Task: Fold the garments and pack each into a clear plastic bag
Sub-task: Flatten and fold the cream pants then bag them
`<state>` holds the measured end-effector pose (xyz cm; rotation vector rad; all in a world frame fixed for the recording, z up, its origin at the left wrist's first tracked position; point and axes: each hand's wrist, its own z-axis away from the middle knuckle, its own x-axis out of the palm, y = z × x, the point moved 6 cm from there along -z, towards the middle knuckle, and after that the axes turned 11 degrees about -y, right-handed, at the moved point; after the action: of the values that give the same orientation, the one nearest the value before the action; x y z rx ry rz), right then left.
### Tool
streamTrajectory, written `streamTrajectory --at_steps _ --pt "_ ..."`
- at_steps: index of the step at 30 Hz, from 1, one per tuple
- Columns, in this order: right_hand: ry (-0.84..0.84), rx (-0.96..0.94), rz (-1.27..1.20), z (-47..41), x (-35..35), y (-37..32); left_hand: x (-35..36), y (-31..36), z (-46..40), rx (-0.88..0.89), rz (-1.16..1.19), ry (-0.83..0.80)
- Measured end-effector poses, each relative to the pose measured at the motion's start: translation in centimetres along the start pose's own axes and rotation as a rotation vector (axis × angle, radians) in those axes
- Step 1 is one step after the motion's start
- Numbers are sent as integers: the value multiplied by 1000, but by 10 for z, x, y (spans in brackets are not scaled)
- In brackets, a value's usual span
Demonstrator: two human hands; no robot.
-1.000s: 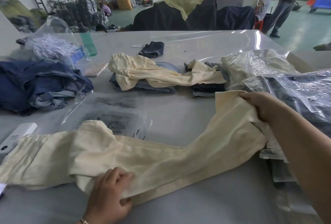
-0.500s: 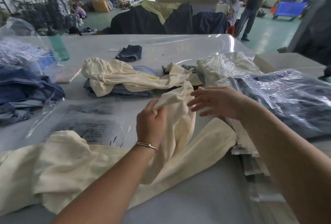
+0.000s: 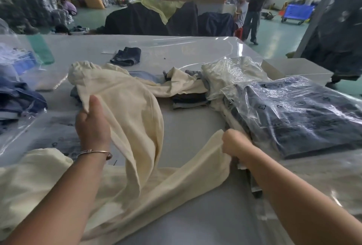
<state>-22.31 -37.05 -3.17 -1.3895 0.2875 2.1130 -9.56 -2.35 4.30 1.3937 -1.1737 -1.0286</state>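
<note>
Cream trousers [image 3: 137, 182] sprawl across the table [image 3: 195, 127]. Our left hand [image 3: 92, 125] pinches one lifted leg, our right hand [image 3: 234, 143] grips the other's end. Risk: lifted leg twists, fold goes crooked.

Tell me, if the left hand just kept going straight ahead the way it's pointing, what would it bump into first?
The left hand points away across the table, lifting a cream garment. Straight on it would probably first meet the other cream garment draped over the folded stack, though depth is hard to judge here.
</note>
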Motion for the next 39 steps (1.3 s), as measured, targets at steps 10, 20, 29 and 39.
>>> streamTrajectory --at_steps 10,20,29,39 --pt "-194 -383 -1680 62 -65 -1 -28 29 -17 193 2 67" --pt "64 -83 -660 87 -5 28 -49 50 -17 209 8 57" --pt "-31 -195 -912 89 47 23 -22 71 16 359 -234 -95" --pt "-60 -308 -1653 130 47 20 98 -1 168 390 -391 -796"
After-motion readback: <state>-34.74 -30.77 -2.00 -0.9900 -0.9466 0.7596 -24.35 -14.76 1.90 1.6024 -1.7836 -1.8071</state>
